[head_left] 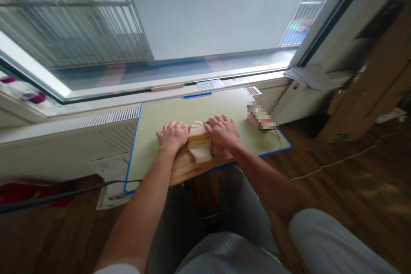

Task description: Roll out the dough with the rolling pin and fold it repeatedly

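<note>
My left hand (173, 135) lies over one end of a wooden rolling pin (198, 136), its fingers curved over the top. Across the other end, my right hand (222, 129) grips in the same way. Under the pin is a pale, flat strip of dough (200, 153), showing both in front of it and behind it. The dough rests on a wooden board (183, 169). Beneath that is a pale green mat or tabletop (167, 109) with a blue rim. The pin's ends are hidden under my hands.
A pixelated item (261, 117) sits on the green surface's right side. A window ledge (237, 81) and a radiator (112, 117) stand behind. A dark cable (80, 192) reaches in from the left; a thin cord (340, 160) crosses the floor. Cardboard (369, 81) leans at right.
</note>
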Action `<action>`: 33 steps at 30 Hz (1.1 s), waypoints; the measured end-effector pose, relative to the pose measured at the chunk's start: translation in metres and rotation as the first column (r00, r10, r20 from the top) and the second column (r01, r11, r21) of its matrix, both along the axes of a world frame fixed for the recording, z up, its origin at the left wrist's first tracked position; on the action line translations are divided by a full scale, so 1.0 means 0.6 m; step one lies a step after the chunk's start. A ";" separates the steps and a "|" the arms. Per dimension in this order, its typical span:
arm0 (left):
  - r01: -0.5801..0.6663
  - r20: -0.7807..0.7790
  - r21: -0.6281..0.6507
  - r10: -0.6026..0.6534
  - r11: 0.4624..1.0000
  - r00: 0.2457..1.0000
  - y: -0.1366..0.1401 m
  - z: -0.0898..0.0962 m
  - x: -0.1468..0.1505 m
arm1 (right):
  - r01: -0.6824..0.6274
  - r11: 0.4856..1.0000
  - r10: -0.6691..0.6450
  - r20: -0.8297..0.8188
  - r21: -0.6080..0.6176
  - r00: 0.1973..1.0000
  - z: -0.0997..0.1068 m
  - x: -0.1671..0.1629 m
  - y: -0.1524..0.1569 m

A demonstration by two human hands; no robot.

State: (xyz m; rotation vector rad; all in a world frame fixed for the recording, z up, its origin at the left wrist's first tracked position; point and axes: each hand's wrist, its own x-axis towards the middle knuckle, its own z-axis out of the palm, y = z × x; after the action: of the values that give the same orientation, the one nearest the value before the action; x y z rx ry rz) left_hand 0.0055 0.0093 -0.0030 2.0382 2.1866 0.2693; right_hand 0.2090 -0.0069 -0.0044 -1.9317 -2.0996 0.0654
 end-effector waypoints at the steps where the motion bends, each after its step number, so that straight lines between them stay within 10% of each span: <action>1: -0.015 -0.001 0.000 0.015 1.000 1.000 0.007 0.001 0.002 | 0.004 1.000 -0.004 0.002 -0.009 1.000 0.002 0.000 0.008; 17: -0.091 -0.023 0.015 0.091 0.996 0.996 0.115 -0.001 0.010 | 0.054 0.985 -0.066 -0.064 -0.166 0.996 0.001 -0.002 0.146; 33: 0.063 -0.059 0.205 -0.052 0.977 0.997 -0.013 -0.014 0.021 | -0.035 0.994 0.031 0.041 0.102 0.999 -0.003 -0.004 0.023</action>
State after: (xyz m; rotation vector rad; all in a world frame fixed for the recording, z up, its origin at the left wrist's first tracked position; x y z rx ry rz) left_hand 0.0180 0.0017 -0.0112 2.2369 2.2090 0.4586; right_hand 0.2064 0.0070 -0.0059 -1.8537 -2.1160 -0.0731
